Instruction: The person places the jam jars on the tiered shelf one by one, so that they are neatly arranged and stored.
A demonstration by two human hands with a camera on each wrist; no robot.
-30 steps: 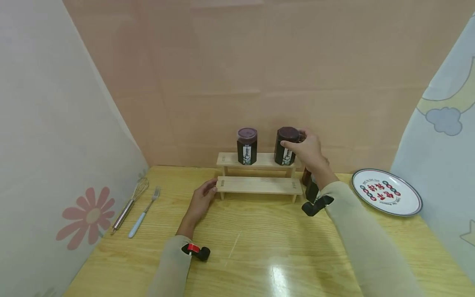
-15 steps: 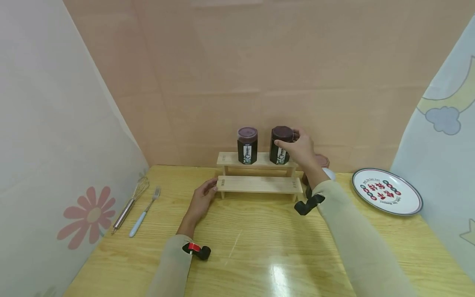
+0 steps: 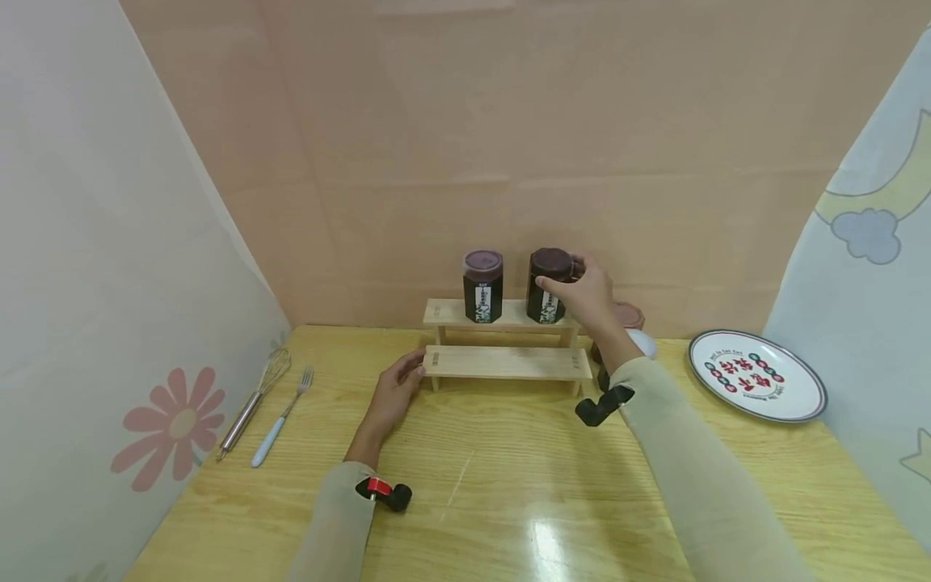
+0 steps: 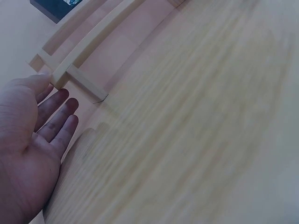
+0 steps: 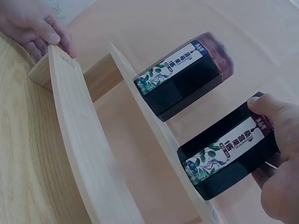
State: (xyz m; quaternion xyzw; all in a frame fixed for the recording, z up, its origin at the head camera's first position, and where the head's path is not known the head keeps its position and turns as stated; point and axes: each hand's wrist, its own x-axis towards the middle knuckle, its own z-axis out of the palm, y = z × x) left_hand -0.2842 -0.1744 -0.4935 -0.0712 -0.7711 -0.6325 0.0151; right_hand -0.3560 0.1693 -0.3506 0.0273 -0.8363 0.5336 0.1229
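Note:
My right hand (image 3: 592, 297) grips a dark jam jar (image 3: 541, 305) near its reddish-purple lid, thumb in front and fingers round the far side. That jar stands upright on the right part of the upper step of a two-step wooden shelf (image 3: 509, 362). To its left, apart from it, a matching jam jar (image 5: 180, 79) with a label showing berries and leaves stands on the same step. At the left end of the lower step, my left hand (image 3: 395, 392) pinches the board's end between thumb and index finger; the other fingers (image 4: 58, 112) are loosely extended.
More jars (image 3: 627, 315), partly hidden by my right wrist, stand right of the shelf beside a white rounded thing (image 3: 643, 343). A white oval plate (image 3: 800, 392) lies at the far right. On the left lie a whisk (image 3: 250, 412) and a blue-handled fork (image 3: 280, 424).
My right hand has moved slightly left along the upper step with the jam jar, bringing it closer to the other jar. More of the jars behind my wrist shows. My left hand has stayed put.

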